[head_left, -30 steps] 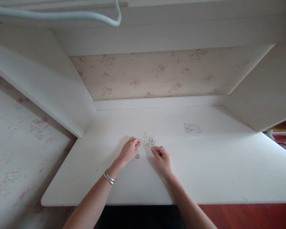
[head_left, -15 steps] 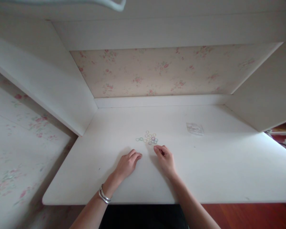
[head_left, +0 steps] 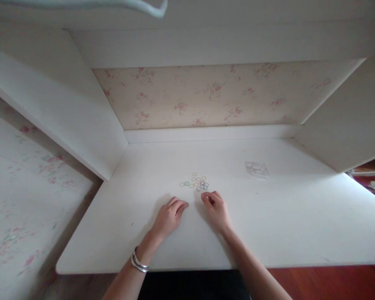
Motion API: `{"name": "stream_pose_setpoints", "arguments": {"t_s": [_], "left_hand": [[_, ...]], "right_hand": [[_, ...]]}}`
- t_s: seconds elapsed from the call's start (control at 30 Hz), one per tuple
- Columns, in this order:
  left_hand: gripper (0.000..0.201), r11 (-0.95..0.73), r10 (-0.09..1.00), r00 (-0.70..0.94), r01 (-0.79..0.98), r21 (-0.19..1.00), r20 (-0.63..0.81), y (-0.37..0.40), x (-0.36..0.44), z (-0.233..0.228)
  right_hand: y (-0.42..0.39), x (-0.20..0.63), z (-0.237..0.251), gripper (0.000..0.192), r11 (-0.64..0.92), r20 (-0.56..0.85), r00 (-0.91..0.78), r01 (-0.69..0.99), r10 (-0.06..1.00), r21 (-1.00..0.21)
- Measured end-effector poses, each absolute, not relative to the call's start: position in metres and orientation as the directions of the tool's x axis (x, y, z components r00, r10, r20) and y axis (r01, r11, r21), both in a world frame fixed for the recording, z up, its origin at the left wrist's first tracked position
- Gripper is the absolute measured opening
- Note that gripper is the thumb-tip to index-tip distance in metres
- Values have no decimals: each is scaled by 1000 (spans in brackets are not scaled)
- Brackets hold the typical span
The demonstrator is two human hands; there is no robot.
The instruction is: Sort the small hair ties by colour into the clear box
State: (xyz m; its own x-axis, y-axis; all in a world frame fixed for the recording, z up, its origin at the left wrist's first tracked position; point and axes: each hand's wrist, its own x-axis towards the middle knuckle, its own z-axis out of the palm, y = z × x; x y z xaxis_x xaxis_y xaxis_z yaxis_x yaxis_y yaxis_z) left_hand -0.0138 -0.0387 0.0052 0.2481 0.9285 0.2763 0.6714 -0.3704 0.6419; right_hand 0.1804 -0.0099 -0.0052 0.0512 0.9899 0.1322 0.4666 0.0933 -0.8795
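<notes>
Several small thin rings [head_left: 192, 186], which look like little elastic bands in yellow, green, purple and grey, lie loosely grouped on the white desk [head_left: 287, 225]. Just nearer than the group is my left hand [head_left: 168, 215], palm down, thumb and fingers pinched together at the desk surface. A small ring [head_left: 187, 204] shows at its fingertips, partly covered. My right hand [head_left: 217, 210] is closed in a pinch at the near right edge of the group. Whatever its fingertips hold, if anything, is too small to make out.
A clear plastic bag [head_left: 256, 169] lies flat toward the back right. White side panels [head_left: 90, 121] and a low back ledge [head_left: 212, 133] enclose the desk, with an overhang [head_left: 206, 43] above. A tiny dark speck [head_left: 132, 224] is at the left.
The camera view has shifted slightly. Both hands keep their pinched shape and stay almost in the same place; the rings on the desk look unmoved.
</notes>
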Motion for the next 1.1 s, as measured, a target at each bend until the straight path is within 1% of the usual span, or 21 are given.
{"name": "stream_pose_setpoints", "arguments": {"t_s": [0.07, 0.13, 0.27, 0.4, 0.47, 0.53, 0.7, 0.8, 0.87, 0.93, 1.03, 1.1], "left_hand": [[22, -311, 949, 163, 625, 716, 270, -36, -16, 6], [23, -229, 971, 75, 580, 782, 229, -32, -19, 6], [27, -80, 994, -23, 470, 879, 102, -27, -26, 4], [30, 2, 997, -66, 381, 925, 25, -25, -30, 6], [30, 13, 998, -61, 363, 932, 10, -25, -31, 7], [30, 11, 999, -48, 356, 934, 6, -25, -32, 8], [29, -3, 999, -35, 350, 937, 16, -24, -34, 8], [29, 3, 999, -41, 338, 941, 12, -24, -35, 7], [28, 1, 999, -45, 334, 942, 14, -24, -35, 7], [28, -3, 999, -47, 327, 945, 19, -24, -36, 6], [28, 4, 999, -31, 316, 949, 6, -23, -37, 6], [29, 13, 1000, -17, 322, 947, -8, -23, -37, 8]], "right_hand": [[-2, 179, -3, 31, 97, 133, 26, 541, 991, -836], [10, 177, 3, 28, 121, 138, -22, 632, 990, -765], [38, 170, 18, 28, 172, 106, -136, 803, 985, -571], [62, 159, 27, 29, 168, -14, -188, 906, 982, -389], [69, 153, 27, 28, 179, -54, -209, 923, 976, -340], [73, 148, 25, 27, 195, -60, -224, 930, 973, -313], [78, 139, 20, 23, 221, -50, -244, 934, 969, -281], [78, 136, 23, 20, 241, -42, -264, 927, 964, -287], [73, 135, 27, 23, 256, -20, -274, 920, 961, -296], [64, 136, 32, 26, 289, 42, -293, 896, 955, -337], [40, 140, 33, 27, 379, 176, -336, 808, 925, -451], [20, 144, 30, 26, 424, 218, -364, 752, 906, -505]]}}
